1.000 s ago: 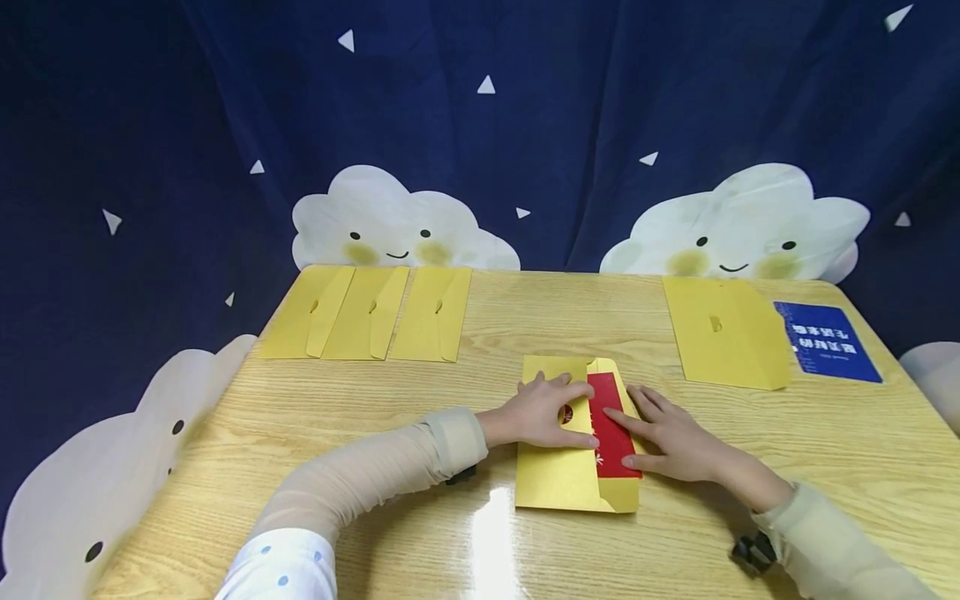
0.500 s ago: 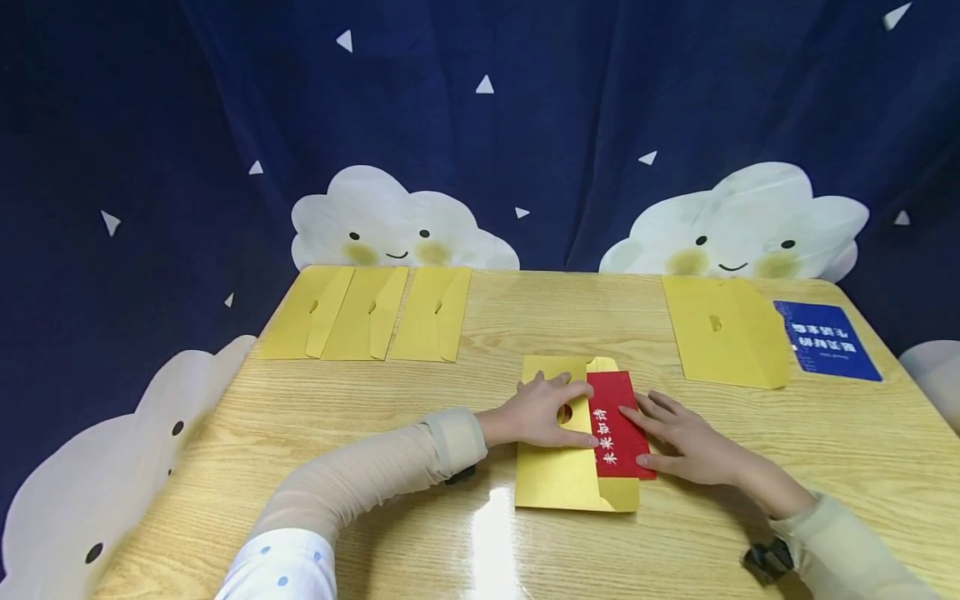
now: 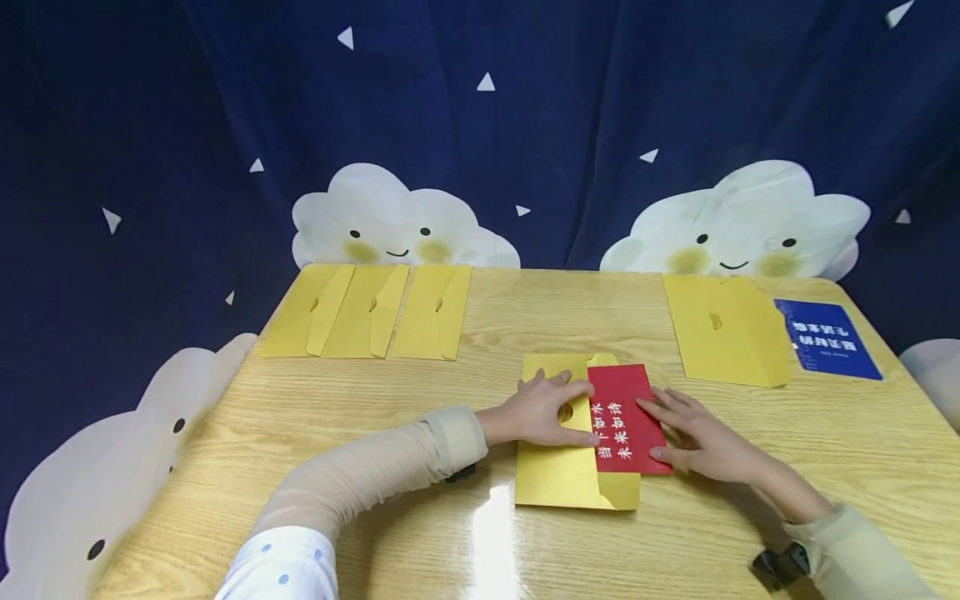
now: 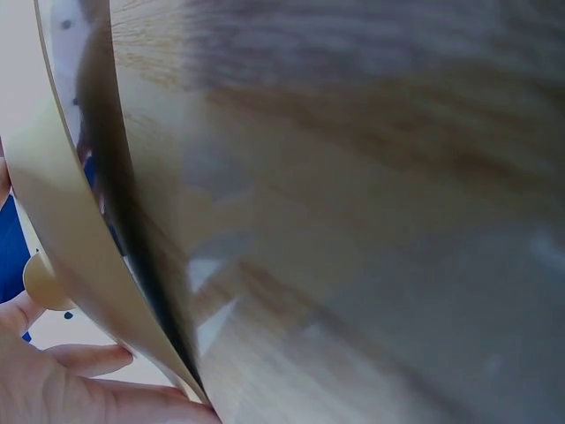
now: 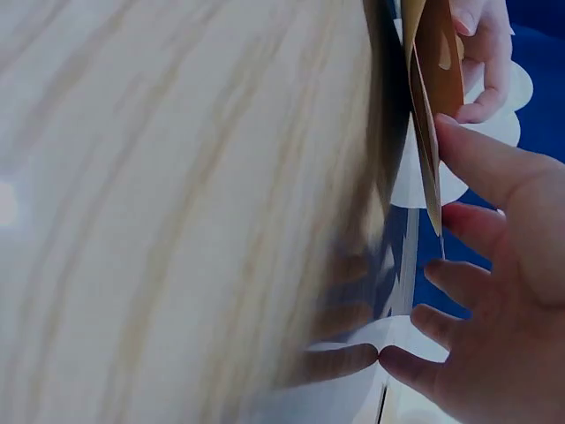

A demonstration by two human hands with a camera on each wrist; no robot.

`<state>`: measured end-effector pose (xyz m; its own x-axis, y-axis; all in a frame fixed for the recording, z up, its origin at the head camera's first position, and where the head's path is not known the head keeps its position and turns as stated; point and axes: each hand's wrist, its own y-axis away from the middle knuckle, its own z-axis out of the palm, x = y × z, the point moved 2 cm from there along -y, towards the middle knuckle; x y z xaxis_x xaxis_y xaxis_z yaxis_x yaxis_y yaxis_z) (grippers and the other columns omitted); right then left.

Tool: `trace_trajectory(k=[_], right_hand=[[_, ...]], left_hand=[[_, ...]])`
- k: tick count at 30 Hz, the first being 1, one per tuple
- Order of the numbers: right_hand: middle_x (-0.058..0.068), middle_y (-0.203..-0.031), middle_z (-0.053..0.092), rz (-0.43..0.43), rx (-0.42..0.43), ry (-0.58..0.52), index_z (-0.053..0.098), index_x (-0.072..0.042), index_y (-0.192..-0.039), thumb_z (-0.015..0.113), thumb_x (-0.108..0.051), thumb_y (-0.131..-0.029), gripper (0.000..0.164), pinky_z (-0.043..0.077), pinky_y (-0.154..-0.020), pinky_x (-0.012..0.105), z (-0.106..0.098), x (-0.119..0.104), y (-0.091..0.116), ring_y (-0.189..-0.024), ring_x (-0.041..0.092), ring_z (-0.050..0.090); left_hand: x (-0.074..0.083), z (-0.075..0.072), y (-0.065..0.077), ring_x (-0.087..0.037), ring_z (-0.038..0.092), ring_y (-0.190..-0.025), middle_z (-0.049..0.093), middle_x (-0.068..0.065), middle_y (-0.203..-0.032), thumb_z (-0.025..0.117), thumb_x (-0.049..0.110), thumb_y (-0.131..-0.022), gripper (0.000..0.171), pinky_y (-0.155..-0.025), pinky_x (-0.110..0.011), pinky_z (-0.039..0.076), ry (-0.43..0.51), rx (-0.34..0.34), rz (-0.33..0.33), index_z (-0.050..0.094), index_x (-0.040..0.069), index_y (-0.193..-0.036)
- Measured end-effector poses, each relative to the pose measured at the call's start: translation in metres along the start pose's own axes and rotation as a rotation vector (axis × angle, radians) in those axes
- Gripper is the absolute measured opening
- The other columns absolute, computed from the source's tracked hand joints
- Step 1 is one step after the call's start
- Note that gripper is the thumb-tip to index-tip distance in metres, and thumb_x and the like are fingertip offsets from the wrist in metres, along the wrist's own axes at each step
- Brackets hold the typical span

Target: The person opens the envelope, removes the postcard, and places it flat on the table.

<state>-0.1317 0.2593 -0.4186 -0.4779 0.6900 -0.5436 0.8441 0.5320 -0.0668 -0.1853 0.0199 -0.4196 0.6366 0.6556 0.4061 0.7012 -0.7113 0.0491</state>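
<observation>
A gold-yellow envelope (image 3: 557, 482) lies on the table in the middle of the head view, its flap side to the right. A red card (image 3: 633, 383) with white characters sticks out of that side, its left part hidden inside. My left hand (image 3: 542, 411) rests spread on the envelope, thumb and index finger near the opening; in the left wrist view only some of its fingers (image 4: 93, 358) show. At the card's right edge, my right hand (image 3: 708, 442) touches it with thumb and index fingertips. The right wrist view shows this hand's fingers (image 5: 446, 329) spread out.
Three yellow envelopes (image 3: 435, 329) with flaps folded down lie in a row at the back left. Toward the back right lie another yellow envelope (image 3: 731, 350) and a blue card (image 3: 834, 346). A dark blue cloth (image 3: 555, 142) with cloud prints hangs behind the wooden table (image 3: 397, 542).
The red card has slid rightward out of the envelope, and more of its white writing shows. My right hand has moved right with it. The left hand and the envelope have stayed put.
</observation>
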Motion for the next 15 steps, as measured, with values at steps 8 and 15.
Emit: trace_trajectory(k=[8, 15], right_hand=[[0.031, -0.135, 0.035, 0.079, 0.105, -0.077, 0.048, 0.005, -0.128, 0.072, -0.019, -0.078, 0.060, 0.026, -0.089, 0.065, -0.006, 0.002, 0.002, -0.121, 0.052, 0.028], [0.026, -0.132, 0.042, 0.246, 0.196, -0.174, 0.051, 0.001, -0.127, 0.072, -0.020, -0.078, 0.057, 0.040, -0.091, 0.035, -0.012, 0.005, 0.003, -0.118, 0.044, 0.042]], left_hand=[[0.001, 0.000, 0.001, -0.052, 0.033, -0.121, 0.038, -0.015, -0.139, 0.058, 0.064, -0.075, 0.065, -0.082, -0.069, 0.033, -0.005, 0.008, 0.001, 0.042, 0.033, -0.129], [0.002, 0.000, 0.002, -0.052, 0.032, -0.121, 0.036, -0.014, -0.141, 0.059, 0.064, -0.075, 0.065, -0.084, -0.068, 0.032, -0.006, 0.004, -0.021, 0.043, 0.032, -0.129]])
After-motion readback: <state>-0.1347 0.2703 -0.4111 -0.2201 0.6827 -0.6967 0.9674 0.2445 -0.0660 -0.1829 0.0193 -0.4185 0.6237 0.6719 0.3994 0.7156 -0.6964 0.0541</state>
